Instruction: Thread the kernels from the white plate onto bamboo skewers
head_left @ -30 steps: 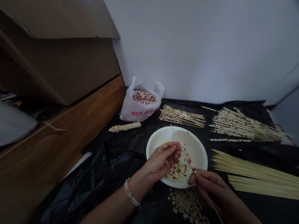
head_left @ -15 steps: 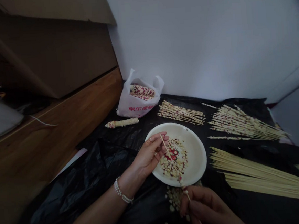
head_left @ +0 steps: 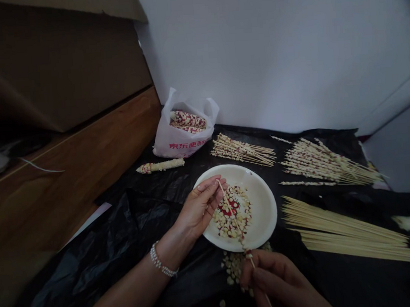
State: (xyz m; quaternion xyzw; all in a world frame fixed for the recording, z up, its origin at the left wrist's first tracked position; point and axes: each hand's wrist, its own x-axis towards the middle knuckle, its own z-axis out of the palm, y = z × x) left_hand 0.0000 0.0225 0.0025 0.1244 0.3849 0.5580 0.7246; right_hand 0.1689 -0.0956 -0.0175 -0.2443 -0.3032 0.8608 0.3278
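A thin wooden skewer [head_left: 229,206] slants over the bowl, with a few corn kernels [head_left: 242,241] threaded on its lower part. My right hand [head_left: 282,280] grips its near end below the bowl's front rim. At the skewer's upper tip, my left hand [head_left: 202,208] has thumb and fingertips drawn together; whatever lies between them is too small to make out. Beneath the left hand, a white bowl [head_left: 266,215] contains many loose yellowish and dark red kernels [head_left: 243,216]. More loose kernels [head_left: 231,265] lie on the black plastic sheet in front of it.
Behind the bowl stand a white plastic bag [head_left: 183,145] of corn cobs [head_left: 188,119] and a partly stripped cob [head_left: 166,165]. Kernel-threaded skewers [head_left: 236,146] lie behind, another threaded pile [head_left: 312,161] at right, bare skewers [head_left: 346,232] nearer. A cardboard box [head_left: 77,64] borders the left.
The view has turned slightly, so everything sits a little further left and higher. Both hands keep nearly the same pose around the skewer, the left fingertips still at its tip.
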